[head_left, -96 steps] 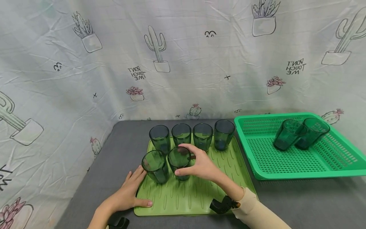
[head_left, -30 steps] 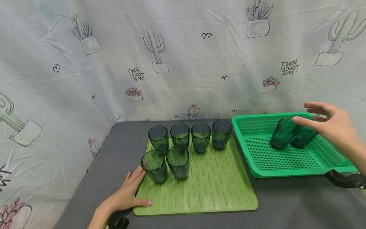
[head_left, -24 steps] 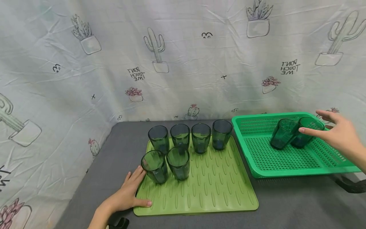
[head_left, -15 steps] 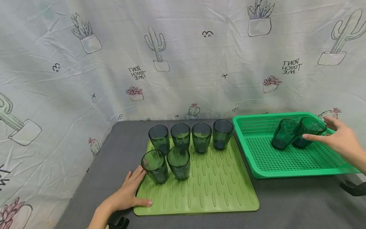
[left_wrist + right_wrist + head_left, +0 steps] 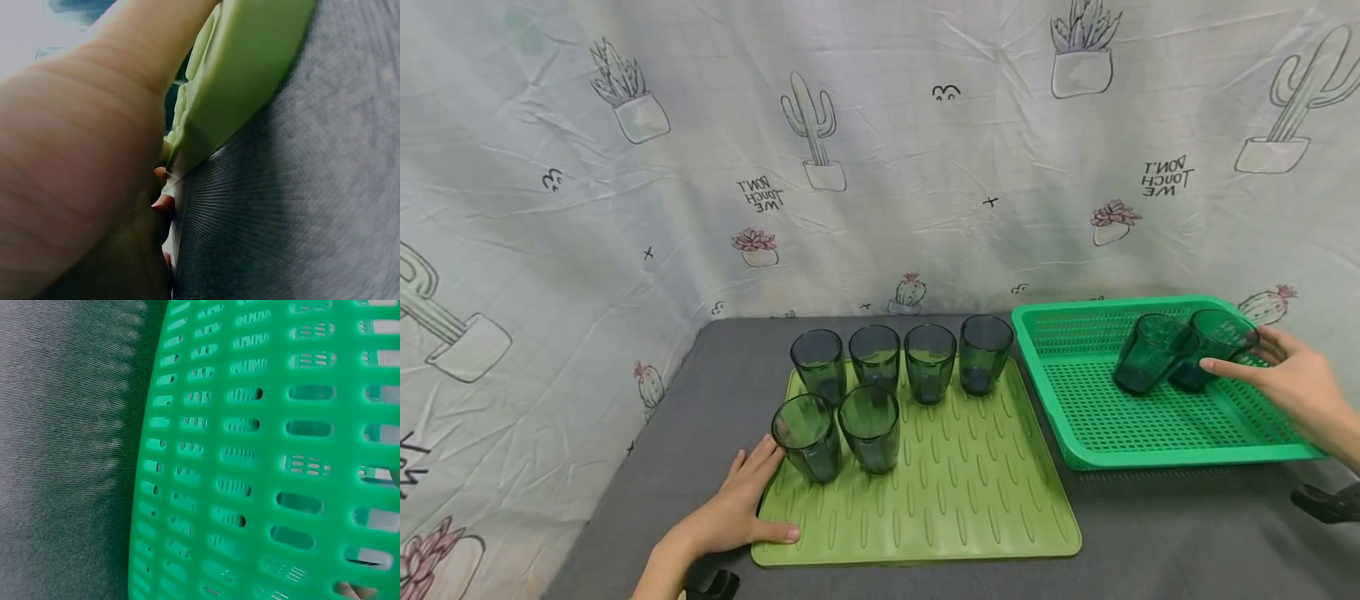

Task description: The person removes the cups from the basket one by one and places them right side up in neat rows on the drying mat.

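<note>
Six dark green cups stand upright on a light green ribbed mat [image 5: 970, 500]: a back row [image 5: 930, 360] and two in front [image 5: 869, 427]. My left hand [image 5: 752, 500] lies flat on the mat's near left corner, thumb on top, with its fingertips beside the front left cup [image 5: 807, 435]. Two more cups lean tilted in the green basket [image 5: 1150, 454]. My right hand [image 5: 1240, 354] reaches into the basket and grips the right cup [image 5: 1221, 337], thumb on its near side and fingers behind it. The left cup [image 5: 1150, 354] leans against it.
Mat and basket sit side by side on a grey table [image 5: 1150, 533], closed in by a cactus-print cloth [image 5: 880, 167] behind and at the left. The left wrist view shows the mat edge [image 5: 250, 81]. The right wrist view shows the basket's slotted wall [image 5: 262, 456].
My right hand left the front cup on the mat, crossed right to the basket, and came down around the right cup. The left hand has stayed on the mat corner.
</note>
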